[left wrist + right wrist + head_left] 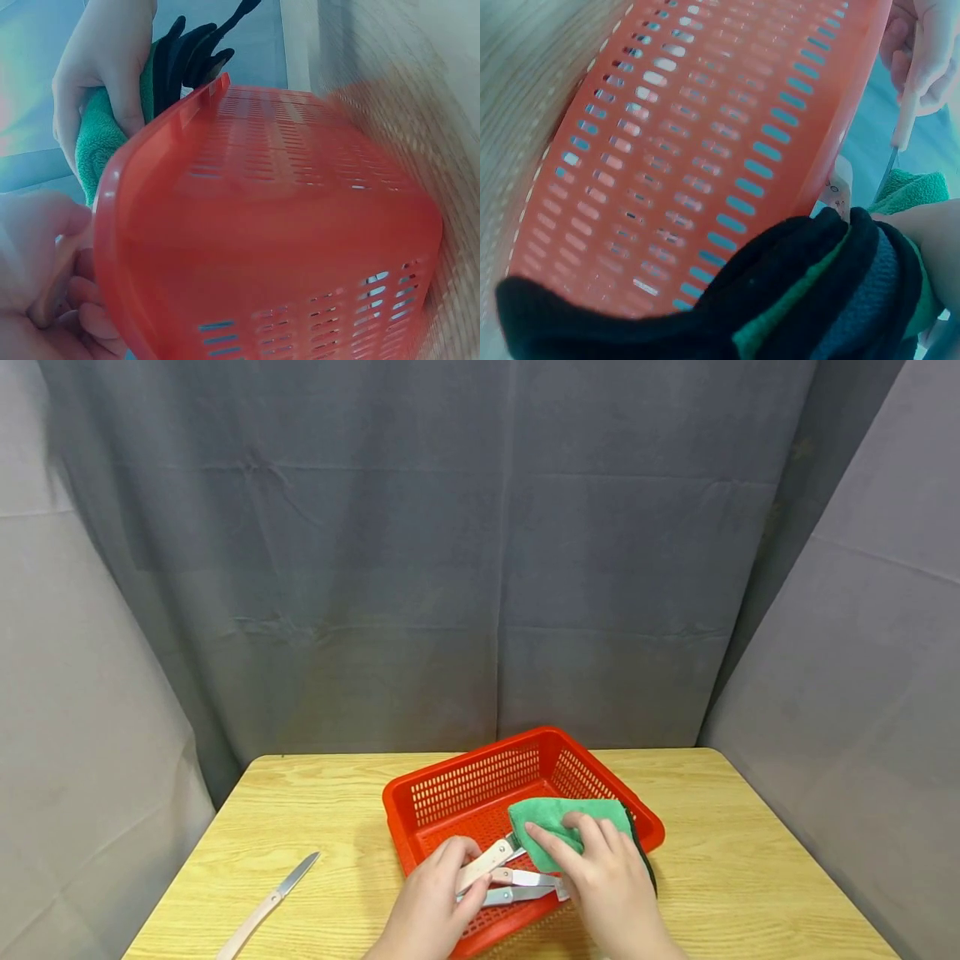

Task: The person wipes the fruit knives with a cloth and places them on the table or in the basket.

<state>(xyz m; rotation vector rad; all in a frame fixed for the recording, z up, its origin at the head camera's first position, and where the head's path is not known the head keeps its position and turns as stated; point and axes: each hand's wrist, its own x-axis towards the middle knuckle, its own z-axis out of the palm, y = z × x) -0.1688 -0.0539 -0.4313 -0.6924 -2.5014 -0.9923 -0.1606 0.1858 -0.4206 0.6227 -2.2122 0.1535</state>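
Observation:
In the head view, my left hand (429, 897) grips the pale handle of a knife (485, 863) over the red basket (401, 839). The blade points right and runs under a green cloth (546, 812), so most of it is hidden. My right hand (617, 881) holds this cloth, its fingers bent over the top. Dark-edged folds of the cloth (791, 259) hang by the basket's side in the right wrist view. Below the held knife, several more knives (517, 893) lie in the basket, partly covered by both hands.
Left of the basket, a knife with a pale handle (258, 917) lies on the wooden table (337, 793), blade pointing away. Grey curtains (375, 568) stand behind the table and at both sides.

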